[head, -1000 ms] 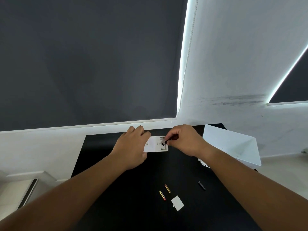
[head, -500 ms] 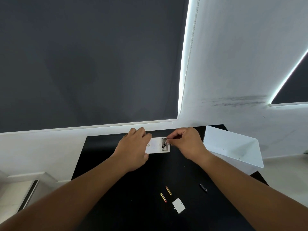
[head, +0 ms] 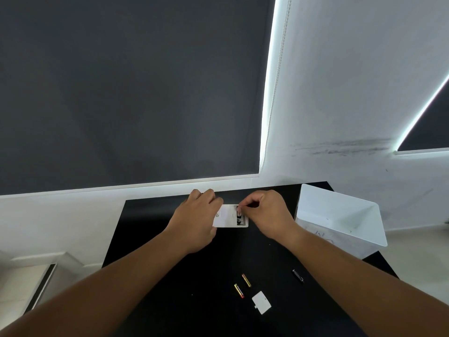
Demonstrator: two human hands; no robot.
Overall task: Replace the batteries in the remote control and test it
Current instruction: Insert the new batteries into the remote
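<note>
Left hand (head: 194,221): clamped over the left end of the remote control (head: 228,216), pinning it flat on the black table (head: 155,239).
Right hand (head: 264,214): fingertips (head: 240,206) pinched on the far end of a dark battery (head: 239,216), pressing it into the open bay.
Remote control: lay back side up between the two hands, at the far edge of the table; white, flat, roughly rectangular.
Remote long axis: ran left to right, from under the left hand toward the right hand; battery bay at the end nearest the right hand.
Battery in bay: long axis ran away from the person, crosswise to the remote; seemed almost seated, though polarity was too small to read.
Done so far, by judgement: cover off, bay emptied, one fresh cell going in.
Cover (head: 261,302): lay loose, well nearer the body than both hands.
Two gold-and-red batteries (head: 242,285): lay side by side just beyond the cover, both angled diagonally; probably the old pair.
Loose dark battery (head: 297,275): lay nearer the body, beside the right forearm; probably the second fresh cell.
Left to do, by judgement: seat this cell, fit the second, snap the cover on, flip and test.
White bin (head: 340,215): stood just right of the right hand.
</note>
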